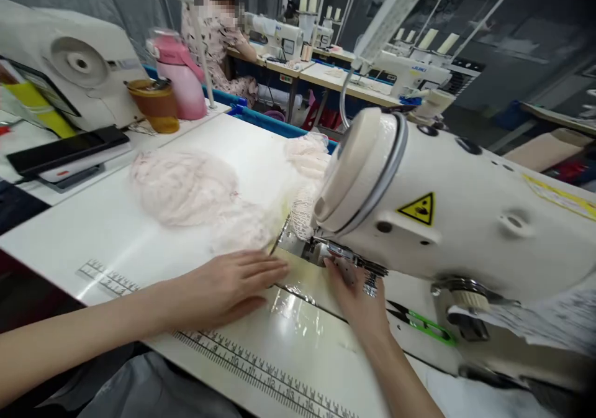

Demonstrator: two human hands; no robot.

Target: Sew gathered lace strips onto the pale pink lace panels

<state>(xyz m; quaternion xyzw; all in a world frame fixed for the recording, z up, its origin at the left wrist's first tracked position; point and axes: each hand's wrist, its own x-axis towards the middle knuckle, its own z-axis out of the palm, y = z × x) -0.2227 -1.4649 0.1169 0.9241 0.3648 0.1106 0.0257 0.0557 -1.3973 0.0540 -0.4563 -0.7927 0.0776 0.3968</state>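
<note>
My left hand (237,284) lies palm down with its fingers stretched out, just left of the sewing machine's needle plate. Beside those fingertips is the end of a bunched piece of pale pink fabric (184,188), slightly blurred. My right hand (361,300) reaches in under the sewing machine (456,188), close to the presser foot (321,253). One fingertip shows there; metal parts hide most of the other fingers, so I cannot see if it grips anything. White patterned fabric (302,213) sits behind the needle area.
Green-handled thread snips (431,328) lie right of my right hand. A printed ruler (261,374) runs along the table's front edge. At left are a phone (69,151), a brown cup (156,104) and a pink bottle (179,76). Another person (209,39) sits further back among sewing machines.
</note>
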